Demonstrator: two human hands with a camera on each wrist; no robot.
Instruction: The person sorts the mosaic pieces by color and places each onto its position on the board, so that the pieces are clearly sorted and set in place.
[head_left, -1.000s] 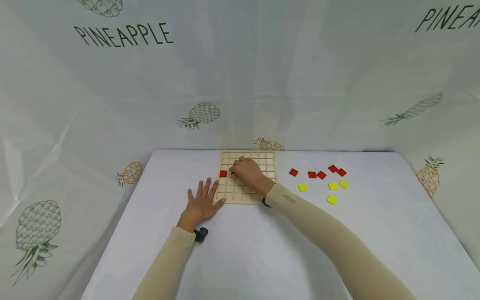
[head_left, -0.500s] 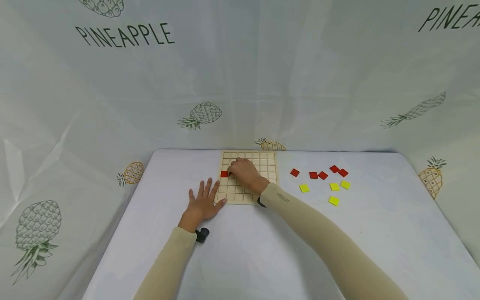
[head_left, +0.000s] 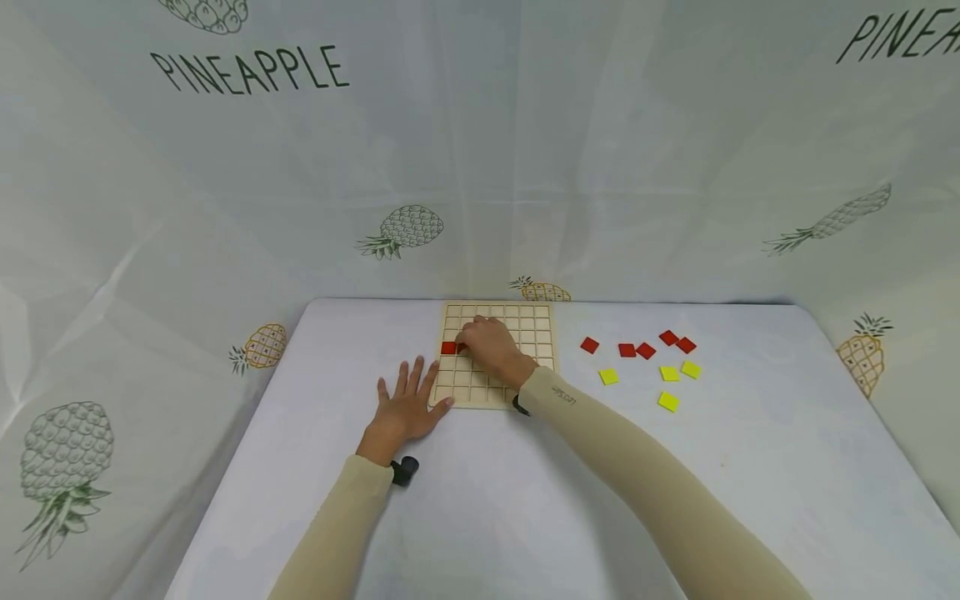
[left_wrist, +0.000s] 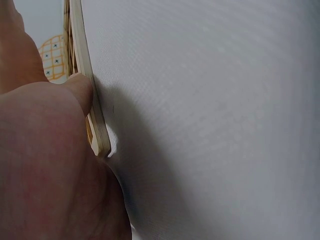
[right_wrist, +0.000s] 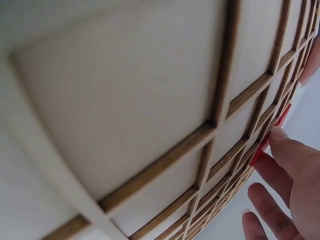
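A square wooden grid board (head_left: 450, 396) lies at the table's far side. One red square tile (head_left: 448, 348) sits in a cell of its left column. My right hand (head_left: 491, 348) reaches over the board and pinches a second red tile (right_wrist: 260, 152) between thumb and finger, right beside the first, its other fingers held apart. In the head view that hand covers most of the held tile. My left hand (head_left: 405, 410) lies with spread fingers at the board's left edge, its thumb touching the near-left corner; the left wrist view shows the thumb against the board's side.
Right of the board lie several loose red tiles (head_left: 590, 345) and several yellow tiles (head_left: 669, 402) on the white table (head_left: 570, 517). A pineapple-print sheet (head_left: 480, 150) hangs behind and at the sides of the table.
My right hand and wrist have shifted slightly left, bringing the pinched tile closer beside the placed red one. In the last half second both hands have stayed nearly still.
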